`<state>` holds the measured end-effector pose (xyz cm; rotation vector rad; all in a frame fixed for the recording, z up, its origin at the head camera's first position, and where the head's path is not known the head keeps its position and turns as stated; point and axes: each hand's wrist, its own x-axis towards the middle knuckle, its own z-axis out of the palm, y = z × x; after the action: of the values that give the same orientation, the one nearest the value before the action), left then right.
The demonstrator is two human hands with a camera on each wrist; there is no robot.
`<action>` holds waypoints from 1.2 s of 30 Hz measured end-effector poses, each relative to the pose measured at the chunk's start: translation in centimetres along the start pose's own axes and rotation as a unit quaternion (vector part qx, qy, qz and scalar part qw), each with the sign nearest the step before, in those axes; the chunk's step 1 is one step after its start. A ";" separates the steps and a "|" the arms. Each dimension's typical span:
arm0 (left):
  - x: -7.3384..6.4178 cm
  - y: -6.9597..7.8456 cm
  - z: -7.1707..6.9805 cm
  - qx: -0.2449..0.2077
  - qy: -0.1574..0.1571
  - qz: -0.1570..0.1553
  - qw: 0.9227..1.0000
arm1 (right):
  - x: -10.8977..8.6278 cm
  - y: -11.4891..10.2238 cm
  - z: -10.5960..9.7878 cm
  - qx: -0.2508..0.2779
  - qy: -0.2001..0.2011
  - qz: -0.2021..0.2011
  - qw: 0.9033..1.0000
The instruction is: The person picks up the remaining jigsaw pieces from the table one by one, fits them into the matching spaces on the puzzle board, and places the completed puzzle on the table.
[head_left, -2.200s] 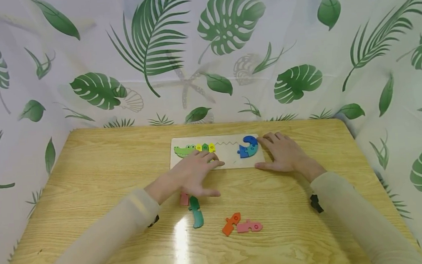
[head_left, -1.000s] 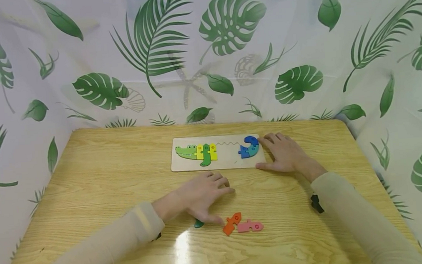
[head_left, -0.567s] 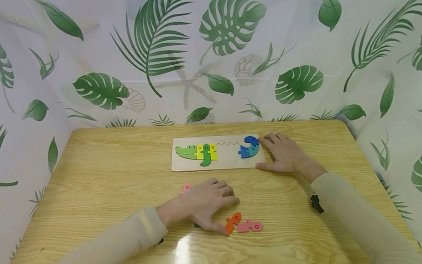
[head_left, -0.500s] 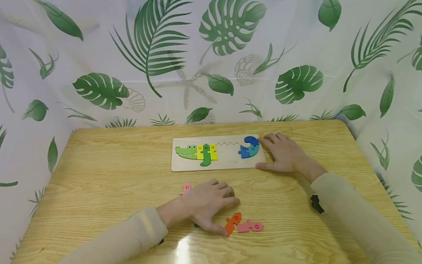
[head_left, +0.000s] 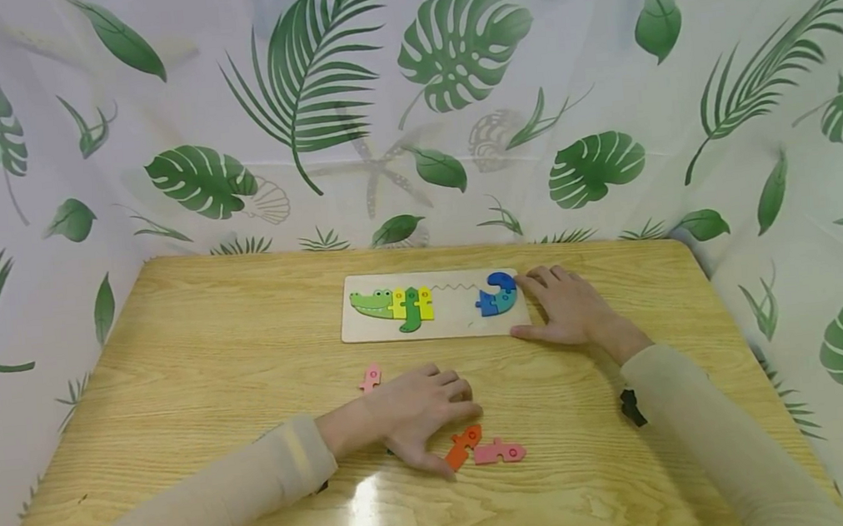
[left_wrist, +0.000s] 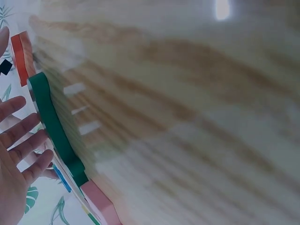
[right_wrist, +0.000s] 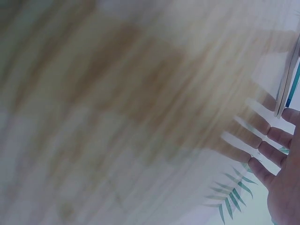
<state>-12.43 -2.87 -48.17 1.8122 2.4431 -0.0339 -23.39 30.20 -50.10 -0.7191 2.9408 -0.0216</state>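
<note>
My left hand [head_left: 420, 413] hovers low over the table with fingers spread and thumb beside an orange puzzle piece [head_left: 470, 440]. Under its palm is a teal leg piece [left_wrist: 55, 126], mostly hidden in the head view. My right hand [head_left: 568, 304] rests at the right end of the wooden puzzle board [head_left: 453, 327], fingers fairly straight, index and thumb at its edge. The board bears a green crocodile head [head_left: 371, 305], yellow and green body pieces [head_left: 412, 307] and a blue tail [head_left: 499, 294], with a bare stretch between body and tail.
One pink piece [head_left: 500, 451] lies right of the orange one; another pink piece [head_left: 371, 378] lies behind my left wrist, partly covered. A leaf-print cloth [head_left: 393, 115] hangs behind the wooden table [head_left: 230, 313].
My left hand has come back from the board toward the loose pieces and stopped near the orange one. The green leg piece is now visible on the board. My right hand stays put.
</note>
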 end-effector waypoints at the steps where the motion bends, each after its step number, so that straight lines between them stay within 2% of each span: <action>1: 0.0 0.0 0.0 -0.001 0.001 0.002 1.000 | 0.0 0.0 0.0 -0.001 0.000 0.000 1.000; 15: 0.2 0.3 0.3 0.011 0.009 0.011 1.000 | 0.0 0.1 0.0 0.003 -0.006 0.005 1.000; 36: 0.2 0.5 0.6 0.012 -0.003 0.010 1.000 | 0.1 0.1 0.2 0.002 -0.005 0.004 1.000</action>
<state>-11.99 -2.56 -48.79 1.8436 2.4313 -0.0668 -23.52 30.26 -50.28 -0.7053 2.9324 -0.0239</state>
